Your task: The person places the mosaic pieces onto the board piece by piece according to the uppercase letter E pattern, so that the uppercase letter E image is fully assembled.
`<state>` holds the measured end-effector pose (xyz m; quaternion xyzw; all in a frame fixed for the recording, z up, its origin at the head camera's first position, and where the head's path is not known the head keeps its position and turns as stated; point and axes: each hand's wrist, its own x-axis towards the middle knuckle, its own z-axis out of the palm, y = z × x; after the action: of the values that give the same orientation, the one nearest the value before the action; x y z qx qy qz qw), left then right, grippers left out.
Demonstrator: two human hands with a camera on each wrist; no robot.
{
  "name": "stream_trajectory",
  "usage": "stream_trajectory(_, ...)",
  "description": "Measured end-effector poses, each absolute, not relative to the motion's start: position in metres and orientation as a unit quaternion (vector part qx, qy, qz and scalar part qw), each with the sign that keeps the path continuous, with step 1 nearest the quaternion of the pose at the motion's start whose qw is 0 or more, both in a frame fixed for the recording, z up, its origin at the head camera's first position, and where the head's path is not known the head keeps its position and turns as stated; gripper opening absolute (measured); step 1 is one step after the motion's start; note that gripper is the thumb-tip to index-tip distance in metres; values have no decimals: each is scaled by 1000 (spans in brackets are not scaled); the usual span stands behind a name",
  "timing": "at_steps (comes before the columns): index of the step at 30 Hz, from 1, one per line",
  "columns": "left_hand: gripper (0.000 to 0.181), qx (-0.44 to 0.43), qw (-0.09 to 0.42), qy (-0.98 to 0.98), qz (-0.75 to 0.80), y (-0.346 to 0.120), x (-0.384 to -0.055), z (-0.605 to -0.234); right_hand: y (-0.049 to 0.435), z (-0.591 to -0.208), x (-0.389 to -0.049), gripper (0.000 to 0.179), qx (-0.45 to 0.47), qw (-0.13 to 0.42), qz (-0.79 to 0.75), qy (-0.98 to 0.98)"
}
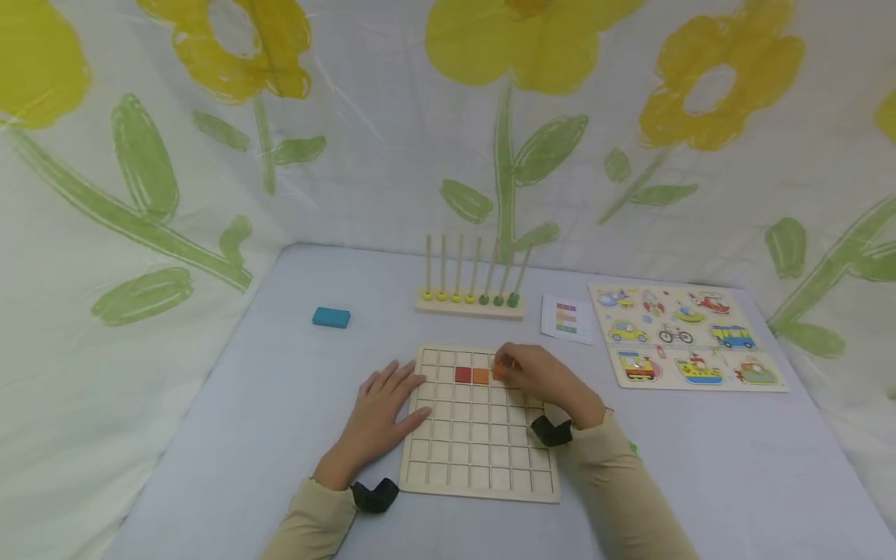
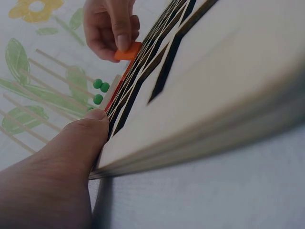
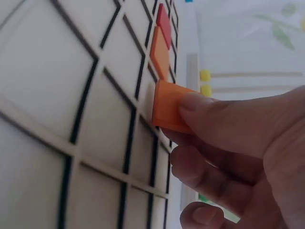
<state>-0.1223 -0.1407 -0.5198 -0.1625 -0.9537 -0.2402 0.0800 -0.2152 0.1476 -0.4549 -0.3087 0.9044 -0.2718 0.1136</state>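
A pale wooden grid board (image 1: 458, 476) lies on the table, with a red square tile (image 1: 463, 375) and an orange square tile (image 1: 481, 376) side by side in its second row. My right hand (image 1: 542, 375) pinches another orange tile (image 3: 170, 106) between thumb and fingers. That tile is tilted, one edge right at the cell just right of the placed orange one. With fingers spread, my left hand (image 1: 381, 412) rests along the board's left edge. Its thumb (image 2: 86, 131) lies over the rim in the left wrist view.
Behind the board stands a wooden peg rack (image 1: 470, 306) with yellow and green beads. To its right lie a card (image 1: 581, 333) printed with coloured squares and a vehicle picture puzzle (image 1: 689, 336). A blue block (image 1: 331, 317) sits at the left. Something green (image 1: 633, 448) shows beside the right forearm.
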Motion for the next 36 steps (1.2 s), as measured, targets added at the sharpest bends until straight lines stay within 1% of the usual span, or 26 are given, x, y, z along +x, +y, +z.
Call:
stream_trajectory(4, 54, -164, 77, -954, -240, -140, -123, -520, 152, -459, -215, 9, -319, 119, -284, 896)
stream_trajectory(9, 54, -163, 73, -954, -240, -138, -123, -520, 152, -462, -214, 8, -312, 107, -271, 904)
stream_trajectory(16, 54, -168, 70, -954, -237, -134, -124, -519, 152, -464, -212, 13, -295, 95, -227, 923)
stream_trajectory(22, 54, -167, 72, -954, -238, -134, -124, -516, 151, -463, -207, 14, -301, 84, -205, 928)
stream_trajectory(25, 55, -165, 64, -956, -236, -135, -124, -514, 151, -461, -204, 21, -308, 79, -188, 929)
stream_trajectory(27, 57, -163, 52, -957, -236, -135, -125, -512, 153, -458, -201, 28, -310, 77, -173, 932)
stream_trajectory(30, 63, -162, 28, -955, -245, -137, -127, -509, 162, -450, -196, 38, -288, 82, -161, 940)
stream_trajectory(33, 73, -164, -8, -953, -254, -139, -132, -505, 185, -443, -187, 38, -254, 79, -157, 951)
stream_trajectory(36, 77, -170, -37, -952, -251, -141, -138, -500, 215, -437, -174, 36, -219, 84, -143, 961)
